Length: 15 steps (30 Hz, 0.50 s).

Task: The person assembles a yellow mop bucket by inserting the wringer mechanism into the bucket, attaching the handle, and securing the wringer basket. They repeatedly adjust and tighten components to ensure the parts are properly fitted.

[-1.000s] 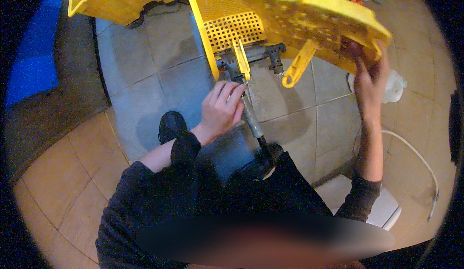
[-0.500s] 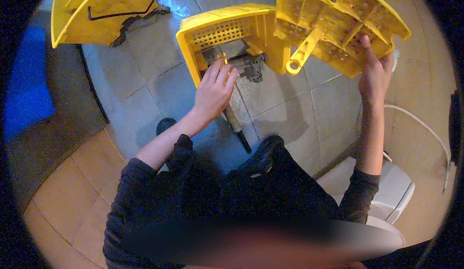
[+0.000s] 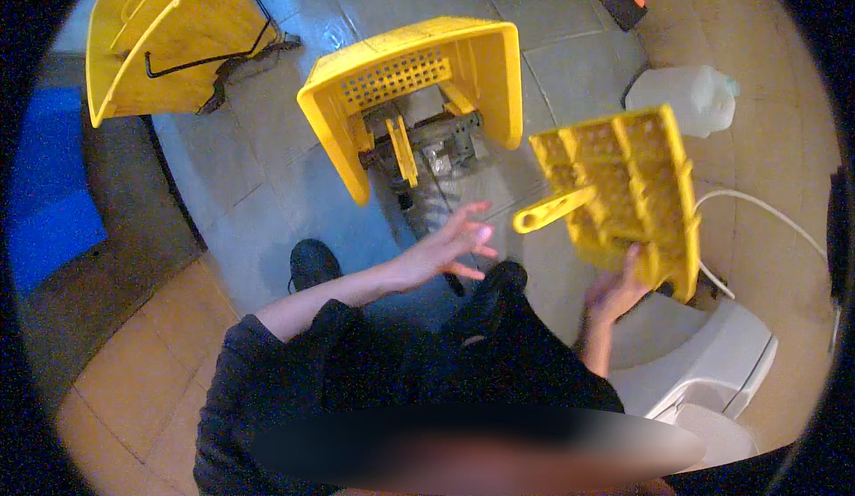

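Observation:
My right hand (image 3: 616, 295) grips the lower edge of a yellow plastic wringer plate (image 3: 623, 184), its ribbed, dirt-stained side showing. A short arm with a hole at its end sticks out of the plate to the left. My left hand (image 3: 454, 251) is in mid-air with fingers spread, holding nothing, left of that arm. Beyond it the yellow mop wringer frame (image 3: 410, 42) stands on the floor, with a perforated wall. Inside the frame sit a grey metal mechanism (image 3: 459, 140) and a narrow yellow lever (image 3: 403, 153). A dark-ended handle runs from it toward my feet, partly behind my left hand.
At the far left stands a yellow mop bucket (image 3: 169, 51) with a black wire handle (image 3: 209, 66). A translucent jug (image 3: 681, 100) lies at the right by the wall, near a white hose (image 3: 775, 207). A white toilet (image 3: 704, 353) is at my near right.
My right hand has brought the wringer plate down and nearer, away from the frame, and turned it. My left hand has left the frame's mechanism and moved nearer and right, fingers spreading.

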Available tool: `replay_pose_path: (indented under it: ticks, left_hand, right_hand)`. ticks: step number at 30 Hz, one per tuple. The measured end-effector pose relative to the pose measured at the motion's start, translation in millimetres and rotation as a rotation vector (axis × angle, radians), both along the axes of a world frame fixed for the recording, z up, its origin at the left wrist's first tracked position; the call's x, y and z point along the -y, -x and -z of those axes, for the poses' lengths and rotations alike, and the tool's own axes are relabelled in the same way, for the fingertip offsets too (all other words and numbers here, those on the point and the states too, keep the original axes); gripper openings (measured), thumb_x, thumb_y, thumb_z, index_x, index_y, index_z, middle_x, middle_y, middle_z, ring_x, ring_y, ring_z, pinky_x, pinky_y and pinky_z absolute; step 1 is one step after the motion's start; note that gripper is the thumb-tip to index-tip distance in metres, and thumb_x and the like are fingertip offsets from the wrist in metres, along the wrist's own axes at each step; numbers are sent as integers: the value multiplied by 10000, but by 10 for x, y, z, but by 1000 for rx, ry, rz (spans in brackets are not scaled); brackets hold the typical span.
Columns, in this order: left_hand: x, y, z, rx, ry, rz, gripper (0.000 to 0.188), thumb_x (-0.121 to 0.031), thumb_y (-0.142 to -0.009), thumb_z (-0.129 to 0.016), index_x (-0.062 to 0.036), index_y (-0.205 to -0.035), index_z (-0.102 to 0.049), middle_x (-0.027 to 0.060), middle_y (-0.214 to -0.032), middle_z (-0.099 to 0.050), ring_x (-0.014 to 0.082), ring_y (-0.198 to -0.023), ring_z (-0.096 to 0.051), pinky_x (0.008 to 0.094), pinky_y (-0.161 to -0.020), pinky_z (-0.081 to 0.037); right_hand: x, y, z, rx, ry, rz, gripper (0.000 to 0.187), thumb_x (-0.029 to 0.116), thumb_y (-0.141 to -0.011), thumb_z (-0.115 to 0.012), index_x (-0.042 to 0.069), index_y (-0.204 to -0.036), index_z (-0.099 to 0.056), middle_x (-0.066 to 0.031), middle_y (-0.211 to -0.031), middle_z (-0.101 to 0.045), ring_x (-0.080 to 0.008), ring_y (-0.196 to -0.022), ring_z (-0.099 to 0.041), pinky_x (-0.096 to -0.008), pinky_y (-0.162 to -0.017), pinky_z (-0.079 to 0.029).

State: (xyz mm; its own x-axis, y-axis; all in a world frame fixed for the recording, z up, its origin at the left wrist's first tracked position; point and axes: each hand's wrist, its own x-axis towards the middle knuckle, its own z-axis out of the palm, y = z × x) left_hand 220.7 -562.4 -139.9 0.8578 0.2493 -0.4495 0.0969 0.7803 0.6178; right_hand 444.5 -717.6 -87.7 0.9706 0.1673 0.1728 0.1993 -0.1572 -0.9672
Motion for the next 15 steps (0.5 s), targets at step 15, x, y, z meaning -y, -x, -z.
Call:
replay_pose_path:
  ticks: [15]
  left_hand:
    - [21,-338,275,234,-302,-159,240,-153,-976,-583,-12,-1166,-625,74,-1175,-614,167,-1107,-572,320,-951,-471]
  right_hand:
    - [1193,471,38,66,1019,-1171,723,188,-847,-679,75,-1460,-314,-133,-1435,-447,-263,-1327,-435,-444,-1121,-339]
